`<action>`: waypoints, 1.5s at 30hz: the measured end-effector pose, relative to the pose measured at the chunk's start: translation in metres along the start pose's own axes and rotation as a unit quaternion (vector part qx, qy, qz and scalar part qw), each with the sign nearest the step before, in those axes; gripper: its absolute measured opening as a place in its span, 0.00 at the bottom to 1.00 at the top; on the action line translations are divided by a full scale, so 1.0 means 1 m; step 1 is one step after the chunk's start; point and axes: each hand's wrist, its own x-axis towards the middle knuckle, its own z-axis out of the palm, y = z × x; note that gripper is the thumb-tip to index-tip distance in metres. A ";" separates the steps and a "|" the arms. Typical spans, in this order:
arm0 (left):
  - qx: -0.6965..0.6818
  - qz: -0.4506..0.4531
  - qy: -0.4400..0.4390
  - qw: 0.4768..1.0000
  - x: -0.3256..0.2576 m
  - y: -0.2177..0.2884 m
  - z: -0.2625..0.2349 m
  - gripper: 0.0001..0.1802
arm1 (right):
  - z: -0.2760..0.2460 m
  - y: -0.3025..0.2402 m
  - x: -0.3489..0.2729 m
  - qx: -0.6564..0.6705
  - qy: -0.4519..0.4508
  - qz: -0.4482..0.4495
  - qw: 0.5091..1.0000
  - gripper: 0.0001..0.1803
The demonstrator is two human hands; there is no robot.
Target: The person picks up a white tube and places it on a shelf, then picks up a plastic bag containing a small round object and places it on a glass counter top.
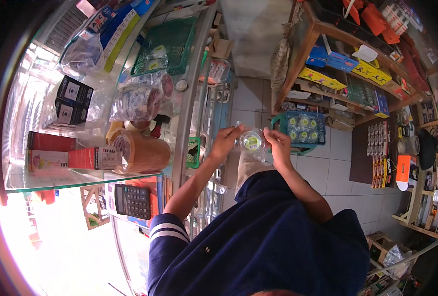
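Between my two hands is a round thing in clear plastic (251, 142), with a pale ring and a green label at its centre; its exact kind does not show. My left hand (225, 142) pinches the wrap at its upper left edge. On the other side, the fingers of my right hand (279, 144) are closed on the wrap's right edge. Just beyond my right hand, a blue-green plastic basket (321, 129) on the floor carries several similar round things with green labels (303, 122).
To my left, a glass counter (179, 133) bears rolls of brown tape (142, 150), boxes, and a green basket (187, 39) with similar round things. A calculator (132, 201) lies below it. Wooden shelves (298, 54) with packed goods stand at the right, above a tiled floor (327, 172).
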 end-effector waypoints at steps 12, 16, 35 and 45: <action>-0.142 0.029 0.028 0.989 0.004 0.002 -0.009 0.18 | 0.005 0.007 -0.005 0.121 -0.054 0.023 0.991 0.08; -0.156 0.020 0.047 0.986 0.003 0.010 -0.011 0.16 | 0.002 0.009 -0.004 0.084 -0.139 0.006 0.987 0.06; 0.036 0.023 -0.083 0.996 0.001 0.005 -0.004 0.20 | 0.004 0.006 0.011 -0.026 -0.050 -0.024 0.998 0.14; 0.096 0.007 -0.146 0.985 -0.007 0.005 0.007 0.20 | -0.011 0.004 0.015 -0.144 -0.117 -0.041 0.982 0.12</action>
